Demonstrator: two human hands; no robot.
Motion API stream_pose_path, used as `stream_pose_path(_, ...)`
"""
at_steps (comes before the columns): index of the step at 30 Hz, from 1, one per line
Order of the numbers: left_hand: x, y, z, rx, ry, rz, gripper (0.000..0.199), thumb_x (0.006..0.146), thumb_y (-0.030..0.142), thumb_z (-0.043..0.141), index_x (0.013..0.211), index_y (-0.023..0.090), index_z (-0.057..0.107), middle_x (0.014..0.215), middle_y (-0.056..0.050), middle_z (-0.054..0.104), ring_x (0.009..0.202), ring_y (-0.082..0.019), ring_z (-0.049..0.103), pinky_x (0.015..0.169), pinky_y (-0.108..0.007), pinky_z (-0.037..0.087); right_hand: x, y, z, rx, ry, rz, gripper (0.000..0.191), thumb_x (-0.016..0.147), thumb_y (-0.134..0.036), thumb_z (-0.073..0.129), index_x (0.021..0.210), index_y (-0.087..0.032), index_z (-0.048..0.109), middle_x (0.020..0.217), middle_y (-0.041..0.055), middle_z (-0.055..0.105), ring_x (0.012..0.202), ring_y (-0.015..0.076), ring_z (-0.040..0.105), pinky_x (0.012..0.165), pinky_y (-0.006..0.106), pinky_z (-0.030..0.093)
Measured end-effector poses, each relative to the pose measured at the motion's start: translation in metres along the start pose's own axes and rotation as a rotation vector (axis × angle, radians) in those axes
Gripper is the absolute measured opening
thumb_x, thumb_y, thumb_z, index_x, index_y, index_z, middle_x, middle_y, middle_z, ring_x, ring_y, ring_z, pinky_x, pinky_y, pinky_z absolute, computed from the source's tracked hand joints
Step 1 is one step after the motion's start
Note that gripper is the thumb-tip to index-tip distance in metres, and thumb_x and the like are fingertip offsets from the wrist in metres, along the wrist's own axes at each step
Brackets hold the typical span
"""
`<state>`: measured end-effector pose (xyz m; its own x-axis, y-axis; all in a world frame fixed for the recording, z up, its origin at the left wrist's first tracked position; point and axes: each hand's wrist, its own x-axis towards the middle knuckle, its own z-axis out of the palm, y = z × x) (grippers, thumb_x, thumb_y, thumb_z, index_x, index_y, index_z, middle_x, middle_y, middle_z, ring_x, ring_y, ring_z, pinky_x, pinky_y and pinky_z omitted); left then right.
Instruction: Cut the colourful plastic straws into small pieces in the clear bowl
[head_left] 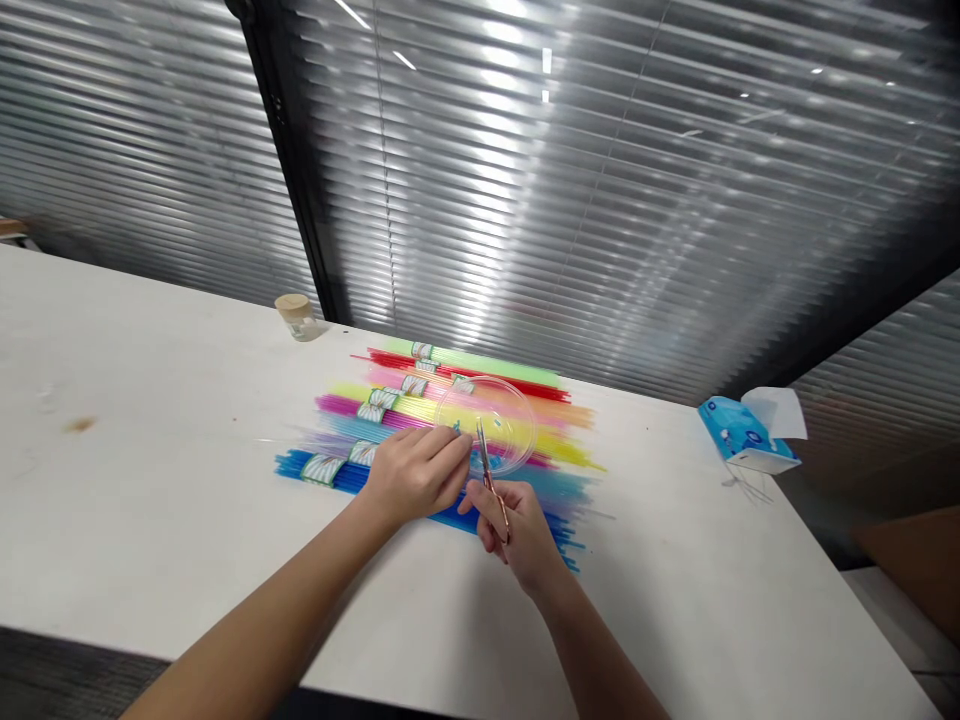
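My right hand (517, 530) is closed around a pair of scissors (488, 470) with copper-coloured handles, blades pointing up and away from me. Beside it, my left hand (421, 470) is closed with its fingertips pinched together close to the blades. A small blue bit shows at those fingertips, but what they hold is mostly hidden. Just beyond both hands sits a clear round plastic bowl (529, 440) with small blue cut pieces (487, 460) in it. Under the bowl and hands lie bundles of coloured plastic straws, such as blue straws (457, 517) and yellow straws (566, 447).
Red straws (517, 382) and green straws (495, 362) lie at the far side of the white table (187, 480). A jar with a wooden lid (296, 315) stands at the back left. A blue tissue box (739, 432) sits at the right edge. Window blinds (480, 180) rise behind.
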<state>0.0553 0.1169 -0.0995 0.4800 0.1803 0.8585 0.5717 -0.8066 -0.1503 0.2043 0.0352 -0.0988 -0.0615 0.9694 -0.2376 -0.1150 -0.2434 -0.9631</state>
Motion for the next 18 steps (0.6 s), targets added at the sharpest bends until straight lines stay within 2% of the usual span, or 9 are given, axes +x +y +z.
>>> stream_pose_path(12, 0.0010, -0.0016, 0.0002, -0.002, -0.002, 0.032, 0.008, 0.088, 0.016, 0.056, 0.094, 0.019, 0.060, 0.070, 0.003, 0.064, 0.054, -0.010, 0.053, 0.050, -0.026, 0.037, 0.0013, 0.0062, -0.0028, 0.005, -0.019, -0.021, 0.057, 0.073, -0.072, 0.070, 0.065, -0.016, 0.060, 0.039, -0.0064, 0.041, 0.038, 0.0063, 0.027, 0.041, 0.024, 0.017)
stream_pose_path(18, 0.0017, -0.0015, -0.0005, 0.000, -0.005, 0.034, 0.008, 0.089, 0.017, 0.055, 0.094, 0.019, 0.060, 0.070, 0.003, 0.065, 0.054, -0.009, 0.054, 0.050, -0.026, 0.038, 0.0015, 0.0052, -0.0015, -0.003, -0.006, -0.026, 0.058, 0.071, -0.073, 0.070, 0.063, -0.017, 0.059, 0.039, -0.0061, 0.041, 0.039, 0.0068, 0.027, 0.042, 0.025, 0.016)
